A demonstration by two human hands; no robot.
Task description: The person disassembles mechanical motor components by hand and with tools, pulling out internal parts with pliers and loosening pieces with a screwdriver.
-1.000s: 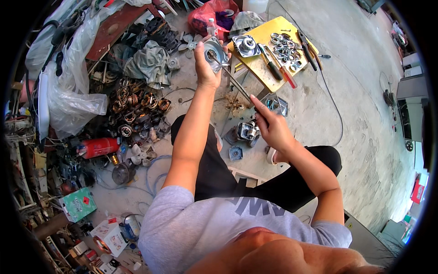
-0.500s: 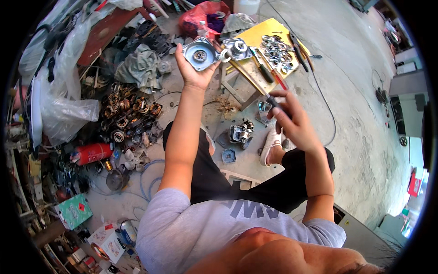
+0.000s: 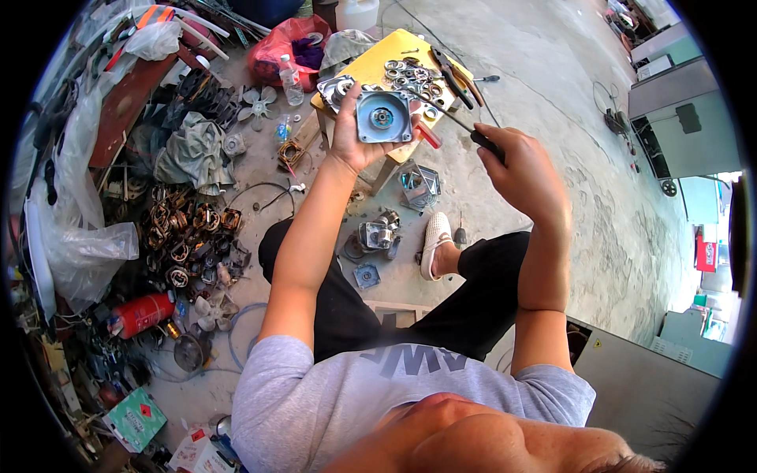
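A square grey metal motor end cover (image 3: 383, 116), with a round hub in its middle, is held up in my left hand (image 3: 351, 146). My fingers and thumb grip its left and lower edges, and its hollow side faces up. Closed round the black handle of a screwdriver (image 3: 486, 145) is my right hand (image 3: 530, 177). Its long shaft slants up and left, with the tip end beyond the cover's upper right corner; I cannot tell whether it touches anything. Partly behind my left fingers, another metal motor cover (image 3: 334, 88) rests on the yellow-topped table (image 3: 386, 46).
Metal rings and bearings (image 3: 414, 77) lie heaped on the table beside black-handled pliers (image 3: 451, 75). A red-handled tool (image 3: 428, 135) sticks out at its near edge. Motor parts (image 3: 378, 235) stand on the floor between my feet. Copper windings (image 3: 185, 229) and a red cylinder (image 3: 143, 314) lie left.
The view has swung, shifting the surroundings left. The cover in my left hand has moved right relative to the table. My right hand has risen with the screwdriver, its shaft now lying flatter in view.
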